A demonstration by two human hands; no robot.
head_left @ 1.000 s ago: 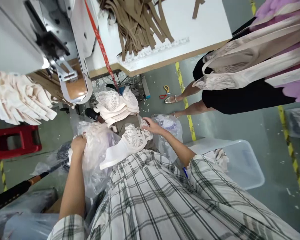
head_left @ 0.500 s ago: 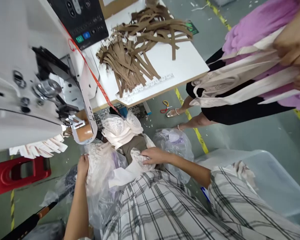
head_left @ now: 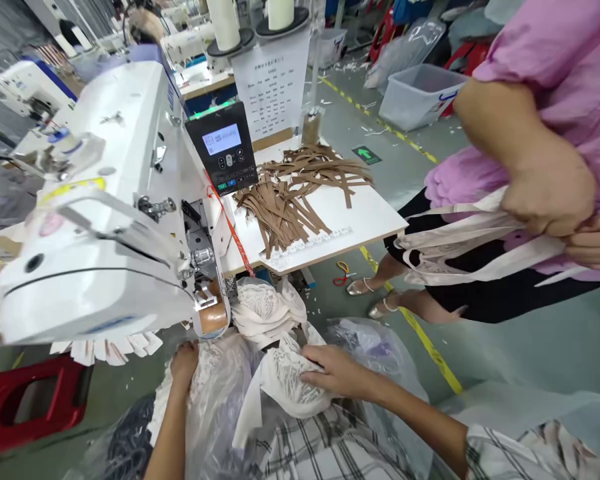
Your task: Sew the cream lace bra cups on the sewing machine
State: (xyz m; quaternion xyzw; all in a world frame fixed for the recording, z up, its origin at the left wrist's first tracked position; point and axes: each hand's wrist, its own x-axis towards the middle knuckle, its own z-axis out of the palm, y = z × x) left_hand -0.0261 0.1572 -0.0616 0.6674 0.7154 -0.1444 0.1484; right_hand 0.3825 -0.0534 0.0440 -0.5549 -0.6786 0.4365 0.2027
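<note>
My right hand (head_left: 335, 370) grips a white lace bra (head_left: 295, 380) over my lap, with thumb and fingers at the edge of its cup. A plain white band hangs from the bra's left side. My left hand (head_left: 185, 363) is curled at the top of a pile of white lace pieces (head_left: 213, 380) in clear plastic; its fingertips are partly hidden. Just beyond the held bra lies a stack of white lace bras (head_left: 265, 310), below the table edge. The sewing machine's arm end (head_left: 213, 313) stands between my left hand and that stack.
A white sewing machine (head_left: 105, 267) fills the left. Brown strips (head_left: 280, 207) and a ruler (head_left: 315, 245) lie on the white table (head_left: 365, 217). At right a person in a pink top (head_left: 570, 120) holds white straps. A red stool (head_left: 30, 400) and scissors (head_left: 343, 273) are on the floor.
The view has tilted up, showing more of the machine and room. My right hand has lifted the bra, and its cup now faces up more fully. My left hand stays by the lace pile.
</note>
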